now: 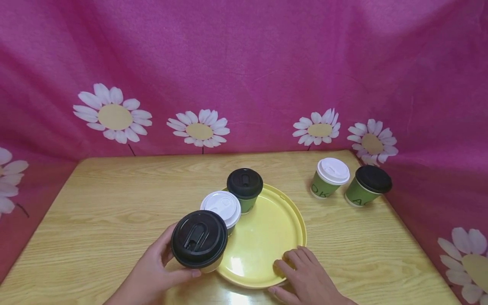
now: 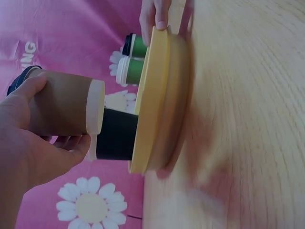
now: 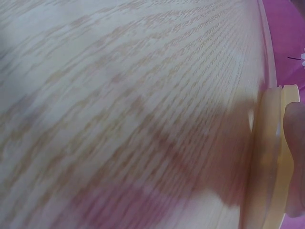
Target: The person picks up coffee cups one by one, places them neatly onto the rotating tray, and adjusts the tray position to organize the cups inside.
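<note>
My left hand [image 1: 154,267] grips a brown paper cup [image 2: 62,105] with a black lid [image 1: 199,239], holding it over the left front edge of a round yellow tray [image 1: 267,237]. In the left wrist view its pale base hangs higher than the tray rim. Just behind it, a dark cup with a white lid [image 1: 221,204] stands on the tray. Farther back on the tray is a green cup with a black lid [image 1: 245,184]. My right hand [image 1: 306,277] holds the tray's front right rim, fingers over the inside and thumb outside.
Two green cups stand on the wooden table [image 1: 114,203] at the back right: a white-lidded cup [image 1: 328,180] and a black-lidded cup [image 1: 367,186] near the table's right edge. A pink cloth [image 1: 244,76] with white flowers hangs behind and at both sides.
</note>
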Motion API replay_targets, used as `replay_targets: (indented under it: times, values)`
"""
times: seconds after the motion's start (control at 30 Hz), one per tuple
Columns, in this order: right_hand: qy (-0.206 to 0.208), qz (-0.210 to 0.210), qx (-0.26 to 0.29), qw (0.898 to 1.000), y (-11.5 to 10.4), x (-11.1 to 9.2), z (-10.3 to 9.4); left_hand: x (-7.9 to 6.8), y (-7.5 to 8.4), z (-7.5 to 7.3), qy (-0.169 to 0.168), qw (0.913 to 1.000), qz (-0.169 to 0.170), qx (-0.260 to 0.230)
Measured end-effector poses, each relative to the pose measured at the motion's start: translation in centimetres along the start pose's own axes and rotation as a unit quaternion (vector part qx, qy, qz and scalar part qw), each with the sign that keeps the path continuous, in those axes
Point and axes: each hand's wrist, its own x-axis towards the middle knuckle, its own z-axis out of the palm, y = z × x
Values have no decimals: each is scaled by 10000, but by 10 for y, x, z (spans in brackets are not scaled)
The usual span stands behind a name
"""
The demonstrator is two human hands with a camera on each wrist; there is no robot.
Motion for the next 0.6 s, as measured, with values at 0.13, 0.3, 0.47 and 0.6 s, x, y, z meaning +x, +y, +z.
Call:
replay_targets:
  times: [0.13,0.3,0.47,0.6]
  values:
    - [48,-28,-34,10000,1,0,1,1,-1,10,-63,9998,-210,-14]
    - [-15,-5,-32,10000,1,0,1,3,-3,23,-219,9996,-164,-43]
    - [-174,131,-16,9998,0,0,0,6,-7,34,-422,9991,65,48]
    - [-188,200,-25,9996,-1,0,0,9,-9,43,-545,9984,99,139]
